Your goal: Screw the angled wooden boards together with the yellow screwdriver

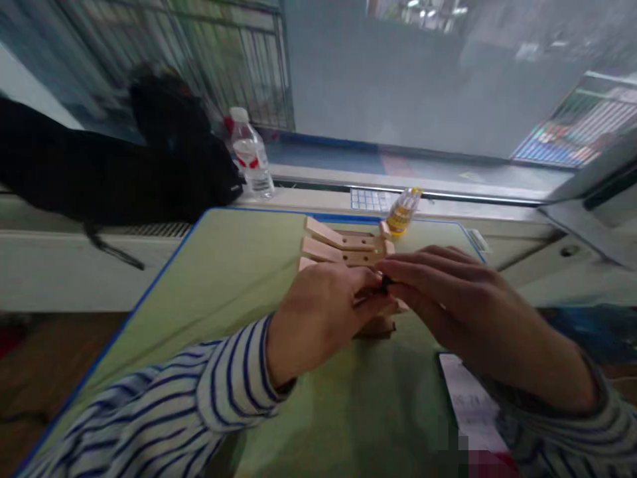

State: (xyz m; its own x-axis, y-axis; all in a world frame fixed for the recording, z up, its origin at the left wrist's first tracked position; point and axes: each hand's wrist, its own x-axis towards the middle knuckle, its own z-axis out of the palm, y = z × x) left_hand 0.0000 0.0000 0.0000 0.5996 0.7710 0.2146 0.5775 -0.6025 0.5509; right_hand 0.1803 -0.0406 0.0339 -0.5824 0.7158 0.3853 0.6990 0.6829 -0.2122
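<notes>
A pale wooden assembly (343, 249) of slanted slats lies on the green table (233, 279). My left hand (318, 318) rests closed against its near side, fingers curled around a wooden part. My right hand (458, 305) comes in from the right, its fingers pinched together on a small dark piece (385, 283) where both hands meet. Most of the near half of the assembly is hidden under my hands.
A small yellow bottle (402, 211) stands at the table's far edge beside a blue-white grid card (368, 199). A water bottle (251, 154) and a black bag (149, 159) sit on the windowsill. White paper (470, 405) lies under my right forearm.
</notes>
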